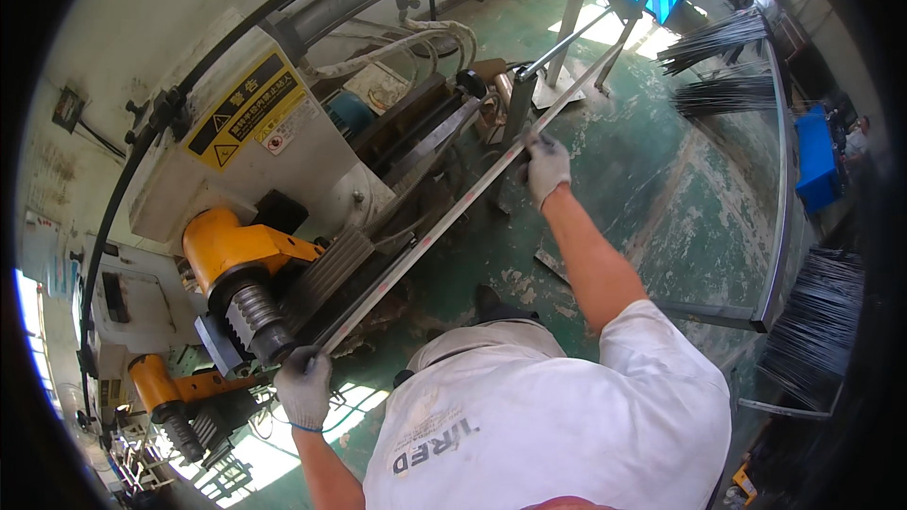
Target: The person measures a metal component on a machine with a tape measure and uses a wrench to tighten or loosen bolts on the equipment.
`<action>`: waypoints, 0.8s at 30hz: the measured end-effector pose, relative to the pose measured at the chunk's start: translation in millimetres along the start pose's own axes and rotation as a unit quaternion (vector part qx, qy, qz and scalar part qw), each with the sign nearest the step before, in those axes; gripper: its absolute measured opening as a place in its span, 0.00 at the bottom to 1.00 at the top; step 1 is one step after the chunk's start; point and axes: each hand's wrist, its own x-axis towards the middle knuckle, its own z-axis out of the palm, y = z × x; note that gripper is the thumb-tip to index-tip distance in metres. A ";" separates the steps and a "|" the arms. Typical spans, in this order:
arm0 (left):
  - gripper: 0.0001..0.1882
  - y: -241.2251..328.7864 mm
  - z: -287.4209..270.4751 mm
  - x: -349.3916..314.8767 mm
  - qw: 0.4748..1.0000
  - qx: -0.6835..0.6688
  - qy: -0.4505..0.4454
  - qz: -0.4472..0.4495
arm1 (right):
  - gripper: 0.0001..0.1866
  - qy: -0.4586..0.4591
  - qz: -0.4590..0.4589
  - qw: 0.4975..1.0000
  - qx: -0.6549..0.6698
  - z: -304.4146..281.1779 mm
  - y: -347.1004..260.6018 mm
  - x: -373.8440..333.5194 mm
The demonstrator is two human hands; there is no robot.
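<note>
One slim pale bar [446,220], red-flecked, slanting beside the machine [312,165] edge, gloved right hand [546,168] curled tight on it, left hand [304,389] bent by its lower end, hold unclear

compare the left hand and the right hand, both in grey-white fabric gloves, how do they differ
The left hand in its grey-white fabric glove is at the lower end of the long, thin, pale strip; the right hand in its grey-white fabric glove grips it farther up. The left hand sits beside the dark ribbed metal spindle; the right hand is over the green floor. Both have bare forearms.
</note>
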 end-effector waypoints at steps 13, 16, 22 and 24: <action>0.22 -72.3 -31.8 12.3 0.978 0.092 0.153 0.105 | 0.24 0.040 0.033 0.996 -0.078 -57.0 -33.2 213.4; 0.25 -59.3 -23.0 12.7 0.979 0.095 0.165 0.067 | 0.23 0.036 0.037 0.996 -0.069 -61.7 -35.4 235.9; 0.28 -46.9 -16.4 13.3 0.977 0.097 0.187 0.012 | 0.23 0.027 0.070 0.991 -0.109 -91.9 -36.8 299.0; 0.27 -24.6 -13.2 6.4 0.980 0.077 0.184 -0.024 | 0.23 0.011 0.074 0.987 -0.144 -90.1 -23.3 319.6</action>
